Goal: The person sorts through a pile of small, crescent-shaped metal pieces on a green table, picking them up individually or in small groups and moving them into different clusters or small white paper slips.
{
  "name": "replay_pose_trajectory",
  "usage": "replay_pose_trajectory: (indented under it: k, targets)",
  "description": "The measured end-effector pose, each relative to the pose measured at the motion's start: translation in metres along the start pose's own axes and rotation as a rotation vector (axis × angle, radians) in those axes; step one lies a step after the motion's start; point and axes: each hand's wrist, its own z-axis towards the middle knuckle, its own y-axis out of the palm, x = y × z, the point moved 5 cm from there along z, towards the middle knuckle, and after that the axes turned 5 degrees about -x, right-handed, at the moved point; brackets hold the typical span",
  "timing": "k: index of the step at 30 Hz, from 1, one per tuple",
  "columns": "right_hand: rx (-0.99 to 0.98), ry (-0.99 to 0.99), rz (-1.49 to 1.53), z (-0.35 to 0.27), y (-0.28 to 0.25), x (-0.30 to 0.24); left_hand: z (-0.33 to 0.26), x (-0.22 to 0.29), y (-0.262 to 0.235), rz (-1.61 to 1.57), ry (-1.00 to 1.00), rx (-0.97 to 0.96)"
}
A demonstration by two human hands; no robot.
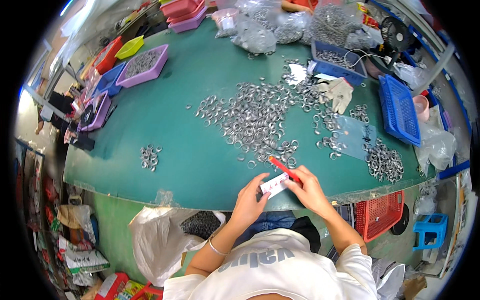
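At the table's near edge my left hand [249, 200] is closed on the left end of a small white box [274, 185] with red print. My right hand [309, 190] grips a slim red pen-like tool [283, 167], its exact kind not clear; the tool slants up and left past the box. The thumb of that hand lies at the box's right end. Just beyond both hands spreads a large heap of grey metal rings [255, 117], with a few loose ones close to the tool's tip.
Smaller ring piles lie at left [149, 157] and right [385, 162] on the green table [165, 115]. A clear plastic bag [356, 137], white gloves [338, 93] and a blue basket [398, 110] are at right. A purple tray of parts [143, 65] stands far left. Filled bags [254, 36] line the back.
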Motion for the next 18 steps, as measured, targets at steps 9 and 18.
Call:
replay_pose_trajectory:
  k: [9,18]
  targets:
    - [0.544,0.070,0.034,0.043,-0.146,0.089,0.005,0.009,-0.008,0.027,0.135,0.158]
    - [0.995,0.410,-0.448,0.127,-0.351,0.225,0.000,-0.011,0.004,0.151,0.140,0.227]
